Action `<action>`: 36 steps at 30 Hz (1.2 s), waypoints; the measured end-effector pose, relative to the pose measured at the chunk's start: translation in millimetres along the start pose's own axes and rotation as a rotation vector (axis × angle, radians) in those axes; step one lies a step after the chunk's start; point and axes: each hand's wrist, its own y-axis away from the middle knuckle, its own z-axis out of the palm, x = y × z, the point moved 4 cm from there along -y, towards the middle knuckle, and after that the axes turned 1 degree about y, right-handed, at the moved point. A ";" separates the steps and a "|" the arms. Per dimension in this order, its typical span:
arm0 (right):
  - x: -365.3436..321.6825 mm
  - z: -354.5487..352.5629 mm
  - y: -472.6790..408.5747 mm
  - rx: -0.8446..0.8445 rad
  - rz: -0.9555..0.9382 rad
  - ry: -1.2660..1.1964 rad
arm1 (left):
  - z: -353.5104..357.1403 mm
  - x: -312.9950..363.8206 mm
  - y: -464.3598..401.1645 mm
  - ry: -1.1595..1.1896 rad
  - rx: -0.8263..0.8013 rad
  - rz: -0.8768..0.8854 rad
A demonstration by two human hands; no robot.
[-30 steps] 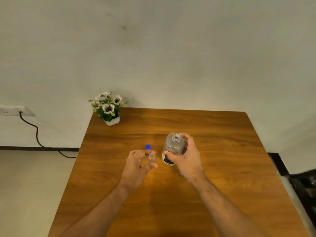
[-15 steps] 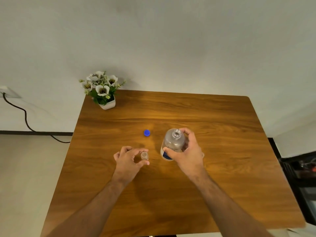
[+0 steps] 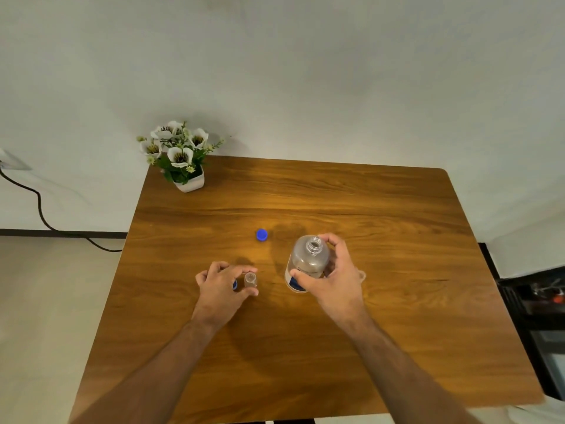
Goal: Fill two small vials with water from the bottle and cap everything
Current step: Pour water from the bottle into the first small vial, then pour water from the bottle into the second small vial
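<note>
Carrying everything: a square brown wooden table (image 3: 382, 203) with rounded far corners, pushed against a plain pale wall (image 3: 305, 71).
Room: light floor on the left, a black cable (image 3: 39, 209) running down from a wall socket at the left edge, dark shelving just visible at the right edge.
Far left corner: a small white pot of white artificial flowers (image 3: 180, 157), standing on the table well apart from the hands.
Bottle: a clear, round-shouldered plastic bottle (image 3: 308, 261) with a white and blue label, uncapped, long axis near upright with the open neck tilted slightly up toward the camera; its base is at or near the table, right of centre.
Right hand (image 3: 333, 280): fingers wrapped round the bottle's body, thumb across the label side.
Vial: a small clear glass vial (image 3: 250, 280), upright, open mouth facing up, left of the bottle and apart from it.
Left hand (image 3: 223, 286): thumb and fingers pinching the vial's sides; a bit of blue shows under the palm, too hidden to identify.
Loose cap: a round blue plastic cap (image 3: 262, 234) lying flat on the table beyond the vial, touching nothing.
</note>
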 end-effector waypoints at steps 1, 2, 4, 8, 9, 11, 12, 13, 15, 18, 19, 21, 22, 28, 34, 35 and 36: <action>0.0 0.4 -0.1 -0.004 0.004 -0.001 | -0.1 1.2 -1.2 -0.002 -0.009 -0.001; 0.3 0.6 -0.3 -0.008 0.007 -0.003 | -0.5 2.4 -2.3 -0.008 -0.024 -0.009; 0.6 1.0 -0.3 -0.012 0.011 -0.005 | -1.4 3.0 -4.6 -0.034 -0.055 -0.023; 0.9 2.0 -0.1 -0.020 0.010 0.003 | -2.5 0.2 -7.3 -0.066 -0.087 -0.003; 1.1 2.1 0.0 -0.022 0.008 0.004 | -2.8 0.2 -7.9 -0.063 -0.098 0.011; 0.8 2.0 0.3 -0.025 0.005 0.004 | -2.5 0.1 -8.6 -0.075 -0.146 0.047; 0.8 1.6 0.5 -0.024 0.002 0.003 | -2.4 -0.2 -8.6 -0.091 -0.173 0.064; 0.6 1.3 0.4 -0.024 -0.001 0.001 | -2.4 -1.4 -8.7 -0.103 -0.194 0.076; -0.8 -0.1 0.0 -0.023 -0.005 -0.002 | -5.5 -3.8 -7.7 -0.099 -0.204 0.101; -8.9 -5.7 -1.7 -0.023 -0.030 0.008 | -17.0 0.4 -7.4 -0.081 -0.180 0.160; -12.2 -8.1 -2.7 -0.022 -0.035 0.017 | -21.4 3.4 -8.8 -0.072 -0.162 0.177; -19.6 -14.6 -5.8 -0.009 -0.055 0.019 | -31.4 13.7 -13.7 -0.030 -0.105 0.203; -22.3 -18.3 -8.1 0.000 -0.065 0.016 | -35.7 20.9 -16.7 -0.012 -0.083 0.212; -41.7 -45.6 -22.4 0.028 -0.101 -0.018 | -44.0 76.7 -31.3 -0.044 -0.043 0.309; -51.6 -90.7 -30.6 0.107 -0.135 -0.067 | -5.3 127.5 -40.5 -0.070 -0.072 0.299; -50.1 -98.2 -31.8 0.114 -0.132 -0.067 | 5.6 132.5 -41.2 -0.078 -0.092 0.305; -47.9 -105.7 -32.8 0.123 -0.129 -0.064 | 16.4 137.3 -41.4 -0.088 -0.114 0.320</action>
